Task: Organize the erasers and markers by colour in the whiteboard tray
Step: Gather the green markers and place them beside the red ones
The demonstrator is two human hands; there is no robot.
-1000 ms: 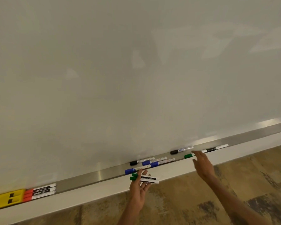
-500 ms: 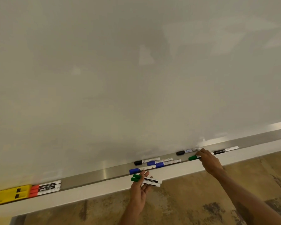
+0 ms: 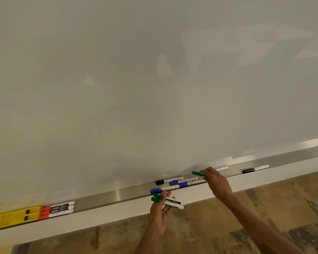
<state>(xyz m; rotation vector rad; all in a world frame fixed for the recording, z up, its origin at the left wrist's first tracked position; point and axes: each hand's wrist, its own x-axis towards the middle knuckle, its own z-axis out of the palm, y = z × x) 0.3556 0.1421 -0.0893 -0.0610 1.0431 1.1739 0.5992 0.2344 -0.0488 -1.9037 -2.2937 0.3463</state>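
Since half a second ago the right hand (image 3: 216,180) has closed on a green marker (image 3: 196,173) and raised it off the tray (image 3: 108,196). Its cap now sticks out left of the fingers, at centre right of the frame. That hand pinches the barrel, which it mostly hides. The left hand (image 3: 161,211) waits at lower centre, just under the tray's front lip, fingers loosely curled round the green pair (image 3: 173,202). To do this well, I would carry the marker leftward and clear above the blue markers (image 3: 183,185) and the black marker (image 3: 161,182), so nothing gets knocked. It should join the pair with caps facing the same way. All three greens could then go down together on the bare steel between the blues and the red markers (image 3: 45,211), which lie beside the yellow erasers (image 3: 15,216) at lower left.
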